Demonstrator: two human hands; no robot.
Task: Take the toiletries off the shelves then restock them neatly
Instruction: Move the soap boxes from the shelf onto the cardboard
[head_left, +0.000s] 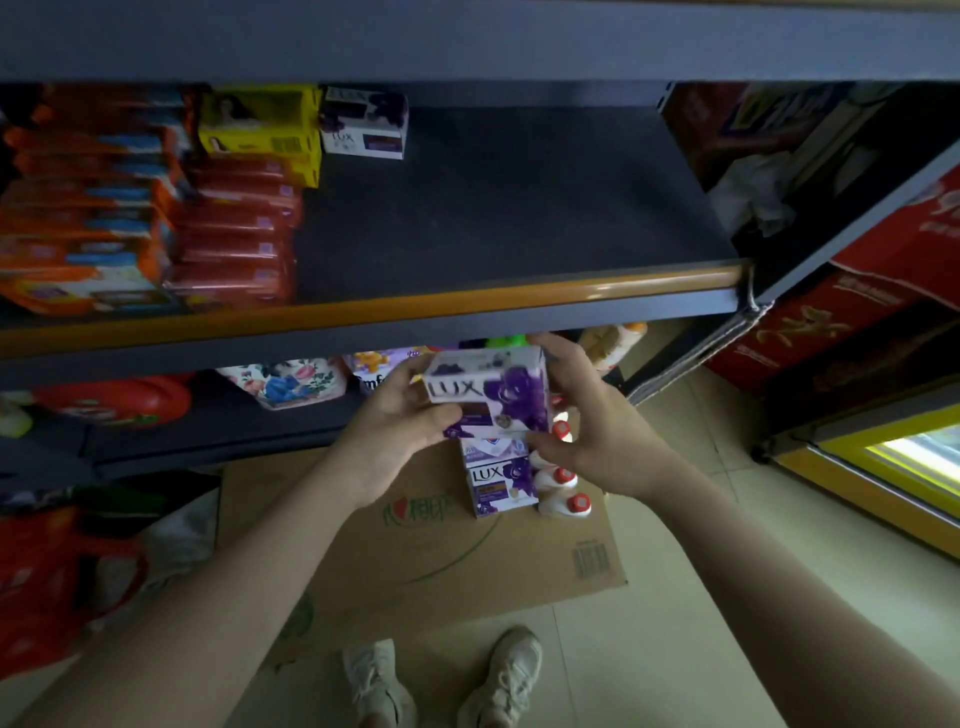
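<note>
A purple and white soap box (488, 389) is held between my left hand (400, 415) and my right hand (587, 421), just below the front edge of the dark shelf (493, 218). At the back of that shelf stands one matching soap box (363, 127), next to yellow boxes (260, 130). Red soap packs (234, 234) and orange packs (78, 218) fill the shelf's left side. On the flattened cardboard (415, 551) on the floor lie more purple soap boxes (498, 483) and white bottles with red caps (563, 491).
The lower shelf (208, 421) holds a floral pouch (285, 382) and a red bottle (119, 400). Red cartons (857, 291) stack at the right, beside a yellow-framed cabinet (893, 467). My shoes (441, 680) stand at the cardboard's near edge.
</note>
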